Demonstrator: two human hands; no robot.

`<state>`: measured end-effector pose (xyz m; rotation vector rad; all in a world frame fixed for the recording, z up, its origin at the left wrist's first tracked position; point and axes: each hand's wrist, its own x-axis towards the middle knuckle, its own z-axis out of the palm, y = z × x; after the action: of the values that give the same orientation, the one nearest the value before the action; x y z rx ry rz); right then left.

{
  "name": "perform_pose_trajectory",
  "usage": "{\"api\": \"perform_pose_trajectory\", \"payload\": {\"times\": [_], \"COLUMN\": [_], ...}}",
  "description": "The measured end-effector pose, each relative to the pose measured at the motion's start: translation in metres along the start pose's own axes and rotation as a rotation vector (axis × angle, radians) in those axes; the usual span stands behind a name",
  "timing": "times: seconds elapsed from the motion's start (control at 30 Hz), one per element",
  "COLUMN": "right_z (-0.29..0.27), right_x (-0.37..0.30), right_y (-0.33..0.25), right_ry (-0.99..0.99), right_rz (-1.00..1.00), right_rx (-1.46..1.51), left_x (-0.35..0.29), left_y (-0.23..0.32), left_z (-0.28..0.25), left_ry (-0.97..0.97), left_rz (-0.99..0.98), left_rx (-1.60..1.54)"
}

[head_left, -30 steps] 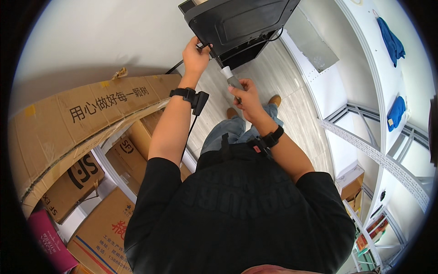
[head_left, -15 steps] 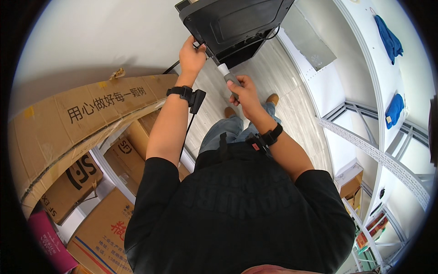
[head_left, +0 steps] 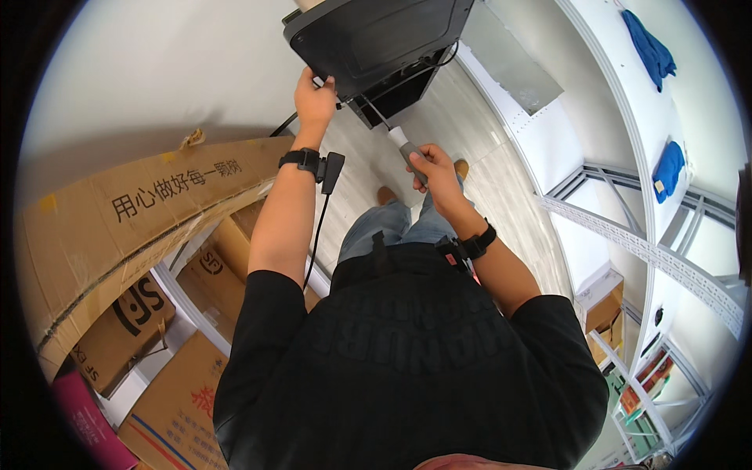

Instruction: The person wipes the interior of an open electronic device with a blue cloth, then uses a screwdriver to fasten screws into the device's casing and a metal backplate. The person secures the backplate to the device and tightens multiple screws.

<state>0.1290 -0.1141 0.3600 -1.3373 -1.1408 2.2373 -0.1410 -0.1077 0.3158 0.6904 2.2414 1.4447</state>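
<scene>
One screwdriver (head_left: 406, 150), grey hdl. w/ white collar, is located upper ctr. of frame, tilted, shaft pointing up-left. R hand (head_left: 439, 176) grasps hdl., fingers wrapped round it. Shaft tip lies at lower edge of black panel (head_left: 384, 47), top ctr.; contact cannot be told. L hand (head_left: 316, 103) is at panel's lower-left corner, fingers bent; cannot tell if it grips. Black strap (head_left: 301, 160) fitted to L wrist. Cardboard box (head_left: 157, 188): left side. Blue cloth (head_left: 650, 51): upper right.
</scene>
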Motion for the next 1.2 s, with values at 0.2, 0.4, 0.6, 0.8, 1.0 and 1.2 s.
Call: {"api": "perform_pose_trajectory", "payload": {"times": [0.2, 0.4, 0.6, 0.8, 1.0, 1.2], "right_z": [-0.037, -0.085, -0.147, -0.237, -0.348, -0.432], "right_x": [-0.022, -0.038, -0.049, -0.043, -0.040, -0.051], "right_y": [-0.013, -0.036, -0.067, -0.106, -0.159, -0.176], "right_ry": [0.083, 0.146, 0.242, 0.310, 0.399, 0.443], "right_rz": [-0.048, -0.123, -0.216, -0.319, -0.365, -0.406], "right_rx": [0.035, 0.118, 0.156, 0.237, 0.232, 0.214], "left_x": [-0.006, -0.025, -0.051, -0.047, -0.066, -0.094], "left_y": [-0.017, -0.043, 0.047, 0.141, 0.238, 0.305], "left_z": [-0.001, -0.005, 0.072, 0.215, 0.367, 0.483], "left_ry": [-0.026, -0.071, -0.539, -0.764, -0.738, -0.689], "left_rz": [0.189, 0.089, -0.153, 0.074, 0.397, 0.721], "left_rx": [0.012, 0.251, -0.056, -0.122, 0.000, -0.024]}}
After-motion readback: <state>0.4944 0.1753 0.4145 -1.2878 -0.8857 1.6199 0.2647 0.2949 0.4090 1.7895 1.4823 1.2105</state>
